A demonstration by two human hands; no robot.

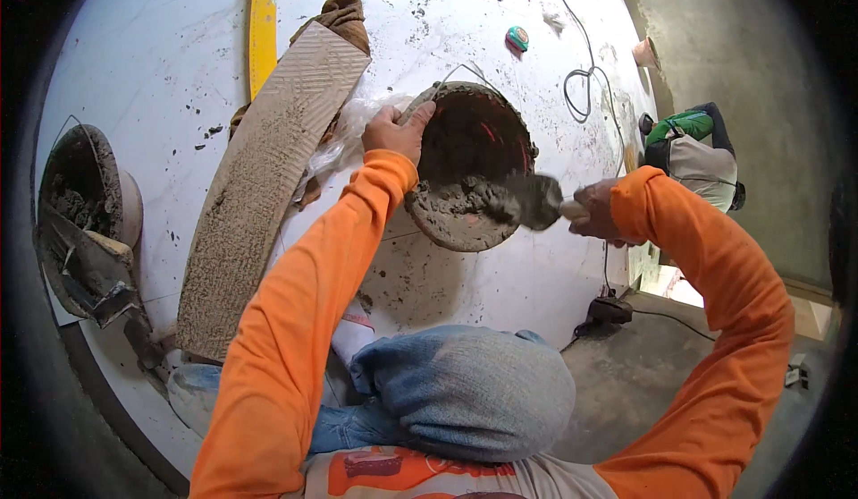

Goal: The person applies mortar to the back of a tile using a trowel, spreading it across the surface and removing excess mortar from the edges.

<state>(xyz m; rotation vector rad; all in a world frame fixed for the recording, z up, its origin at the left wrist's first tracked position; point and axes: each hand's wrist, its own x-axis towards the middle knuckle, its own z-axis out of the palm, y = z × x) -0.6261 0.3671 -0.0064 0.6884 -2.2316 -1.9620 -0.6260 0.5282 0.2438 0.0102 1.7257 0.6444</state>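
Note:
My left hand [398,132] is closed on the rim of a mortar-crusted bucket [474,128], tipped so its dark inside faces me. Grey wet mortar [451,204] lies in its lower part. My right hand [593,208] grips the handle of a trowel [536,199], whose mortar-covered blade is at the bucket's right side, blurred. Left of my left hand lie a long tile [259,177] with a ridged, gritty face, a crumpled clear plastic bag [344,132] and brown cloth [344,16] under the tile's far end.
A second bucket [116,195] with mortar and tools sits far left. A yellow straightedge [263,21], a tape measure [517,38] and a black cable [585,73] lie on white tiled flooring [152,43]. A green-and-grey bag [702,164] and a black power tool [609,310] are at the right.

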